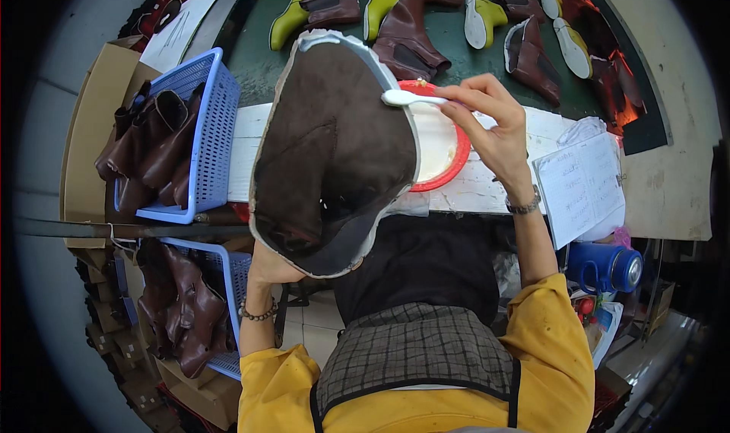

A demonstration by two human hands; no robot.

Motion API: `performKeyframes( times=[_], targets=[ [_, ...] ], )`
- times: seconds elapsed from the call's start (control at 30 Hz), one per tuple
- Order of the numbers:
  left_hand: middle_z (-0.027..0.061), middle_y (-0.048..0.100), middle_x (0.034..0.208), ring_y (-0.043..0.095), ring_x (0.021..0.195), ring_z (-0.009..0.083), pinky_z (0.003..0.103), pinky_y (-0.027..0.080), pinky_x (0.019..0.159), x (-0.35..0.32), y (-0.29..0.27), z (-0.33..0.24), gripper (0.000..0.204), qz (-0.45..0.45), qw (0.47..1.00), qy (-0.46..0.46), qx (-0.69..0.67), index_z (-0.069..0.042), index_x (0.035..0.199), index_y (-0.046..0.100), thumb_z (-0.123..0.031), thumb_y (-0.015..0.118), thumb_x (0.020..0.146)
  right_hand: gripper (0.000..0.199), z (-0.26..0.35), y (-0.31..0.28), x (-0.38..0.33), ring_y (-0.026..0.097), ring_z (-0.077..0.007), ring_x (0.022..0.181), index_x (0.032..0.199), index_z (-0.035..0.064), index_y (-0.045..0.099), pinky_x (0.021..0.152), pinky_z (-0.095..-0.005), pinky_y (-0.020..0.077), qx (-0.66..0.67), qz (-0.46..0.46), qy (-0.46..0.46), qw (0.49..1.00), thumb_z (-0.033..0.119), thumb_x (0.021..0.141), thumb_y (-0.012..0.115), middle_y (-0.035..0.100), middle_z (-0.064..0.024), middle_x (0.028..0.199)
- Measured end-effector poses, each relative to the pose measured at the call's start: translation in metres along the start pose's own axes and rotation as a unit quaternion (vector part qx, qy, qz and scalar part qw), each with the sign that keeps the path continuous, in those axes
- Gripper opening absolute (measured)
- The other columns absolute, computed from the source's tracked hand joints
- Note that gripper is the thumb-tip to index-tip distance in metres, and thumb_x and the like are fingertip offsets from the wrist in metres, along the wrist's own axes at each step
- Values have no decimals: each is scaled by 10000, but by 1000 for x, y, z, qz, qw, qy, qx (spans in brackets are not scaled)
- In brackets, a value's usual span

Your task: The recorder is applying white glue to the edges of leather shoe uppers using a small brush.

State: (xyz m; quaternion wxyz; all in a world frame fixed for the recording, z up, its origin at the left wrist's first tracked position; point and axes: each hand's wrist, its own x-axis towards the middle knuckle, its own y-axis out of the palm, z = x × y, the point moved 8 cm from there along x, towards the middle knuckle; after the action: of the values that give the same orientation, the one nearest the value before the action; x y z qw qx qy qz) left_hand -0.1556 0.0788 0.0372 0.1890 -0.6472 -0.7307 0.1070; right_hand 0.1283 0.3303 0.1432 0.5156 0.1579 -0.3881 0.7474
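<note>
My left hand holds up a dark brown boot upper, its open underside and pale rough rim facing me. Most of that hand's fingers are hidden behind the upper. Between thumb and fingers, my right hand pinches a small white brush that looks like a toothbrush. The brush head lies against the upper's right edge; a whitish wet-looking band runs along the rim near the top. Behind the brush, partly covered by the upper, stands a red-rimmed bowl of white liquid.
Brown uppers fill two blue baskets at the left. Across the green table lie several brown uppers and yellow-green lasts. A written notepad and a blue bottle are at the right.
</note>
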Motion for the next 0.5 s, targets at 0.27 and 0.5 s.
performKeyframes(
  times=[0.27, 0.5],
  targets=[
    [180, 605, 1360, 612, 1242, 232, 400, 461, 1095, -22, 3, 45, 1044, -37, 997, 25, 63, 91, 1478, 394, -160, 964, 639, 194, -2, -5, -34, 619, -131, 777, 1012, 70, 820, 696, -273, 481, 31, 14, 54, 998, 30, 823, 820, 680, -46, 893],
    [187, 586, 1381, 606, 1243, 240, 404, 459, 1093, -42, 13, 75, 1028, -23, 994, 79, 66, 100, 1480, 377, -155, 951, 666, 183, -16, -17, 0, 638, -113, 814, 1078, 43, 805, 693, -250, 494, 50, -33, 49, 997, 60, 896, 785, 681, -58, 925]
  ],
)
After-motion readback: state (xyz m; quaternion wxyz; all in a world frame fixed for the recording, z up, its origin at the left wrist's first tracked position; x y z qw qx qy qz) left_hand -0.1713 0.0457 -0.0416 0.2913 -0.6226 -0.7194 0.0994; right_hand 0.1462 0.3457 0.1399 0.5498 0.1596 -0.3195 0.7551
